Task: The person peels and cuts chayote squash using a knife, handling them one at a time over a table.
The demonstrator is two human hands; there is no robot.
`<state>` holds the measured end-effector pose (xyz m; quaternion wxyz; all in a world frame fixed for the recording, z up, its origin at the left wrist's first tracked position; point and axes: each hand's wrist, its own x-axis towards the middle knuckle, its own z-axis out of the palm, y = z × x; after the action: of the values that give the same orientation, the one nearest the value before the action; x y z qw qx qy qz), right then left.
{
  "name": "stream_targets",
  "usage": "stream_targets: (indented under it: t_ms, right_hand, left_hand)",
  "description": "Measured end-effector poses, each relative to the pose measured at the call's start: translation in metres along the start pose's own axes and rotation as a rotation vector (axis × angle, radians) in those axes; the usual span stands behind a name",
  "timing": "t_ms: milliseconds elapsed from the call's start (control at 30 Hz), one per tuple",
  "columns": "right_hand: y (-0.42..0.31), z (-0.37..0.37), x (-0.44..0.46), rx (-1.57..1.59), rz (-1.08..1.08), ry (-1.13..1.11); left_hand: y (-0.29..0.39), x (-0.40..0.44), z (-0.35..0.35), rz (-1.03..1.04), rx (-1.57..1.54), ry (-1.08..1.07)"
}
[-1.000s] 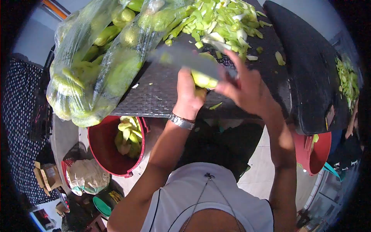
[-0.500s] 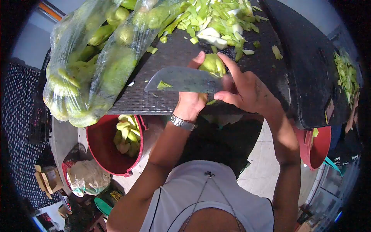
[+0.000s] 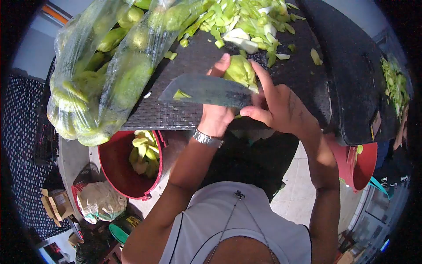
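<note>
A pale green vegetable [image 3: 240,70] is held over the dark woven table by my left hand [image 3: 217,115], whose thumb shows on its left side and which is partly hidden behind the knife. My right hand [image 3: 283,105] is closed round the handle end of a wide-bladed knife [image 3: 206,90]; its index finger reaches up to the vegetable's right side. The blade points left, with a small green scrap stuck on it. Just beyond lies a heap of chopped green pieces [image 3: 246,20]. To the left is a clear plastic bag of whole green vegetables [image 3: 127,83].
Below the table's front edge [image 3: 167,125] stands a red bucket [image 3: 112,169] with green pieces inside. Another red bucket [image 3: 365,169] is at the right. A black table section [image 3: 356,79] and more chopped greens [image 3: 394,86] are on the right, beside part of another person's arm.
The knife has moved from across the vegetable to a place nearer my body, its blade now broadside. The vegetable has turned upright, and my right index finger now reaches its side.
</note>
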<state>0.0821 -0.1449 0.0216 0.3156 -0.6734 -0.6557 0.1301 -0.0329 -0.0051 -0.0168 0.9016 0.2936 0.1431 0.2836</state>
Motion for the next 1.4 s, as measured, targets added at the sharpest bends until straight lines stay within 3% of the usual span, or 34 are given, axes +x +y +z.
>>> stream_targets:
  t_ms: [200, 267, 333, 400, 500, 567, 700, 833, 1400]
  right_hand:
    - [0.005, -0.004, 0.0, 0.056, 0.007, -0.014]
    - [0.009, -0.006, 0.001, 0.071, 0.015, 0.014]
    - [0.034, -0.005, 0.011, 0.09, -0.02, 0.164]
    - [0.035, -0.016, 0.015, 0.135, 0.088, 0.139]
    - [0.038, -0.019, 0.025, 0.204, 0.306, 0.13]
    - [0.036, -0.016, 0.036, 0.143, 0.495, 0.139]
    - [0.012, -0.008, 0.026, 0.174, 0.289, 0.145]
    - [-0.004, 0.003, 0.013, 0.07, 0.084, -0.004]
    - [0.014, -0.001, 0.006, 0.164, 0.122, -0.03]
  left_hand:
    - [-0.002, -0.008, 0.005, -0.067, 0.031, -0.005]
    - [-0.022, -0.012, -0.01, -0.024, 0.128, 0.102]
    - [-0.038, -0.017, -0.01, 0.037, 0.172, 0.091]
    - [-0.025, -0.02, 0.022, 0.016, 0.191, 0.099]
    - [-0.009, -0.002, 0.016, -0.164, 0.129, 0.03]
    - [0.002, 0.001, 0.016, -0.198, 0.096, 0.094]
    - [0.003, 0.007, 0.005, -0.11, -0.11, 0.15]
    - [-0.002, 0.009, -0.016, -0.099, -0.179, 0.032]
    - [-0.019, 0.002, -0.007, 0.025, -0.136, 0.225]
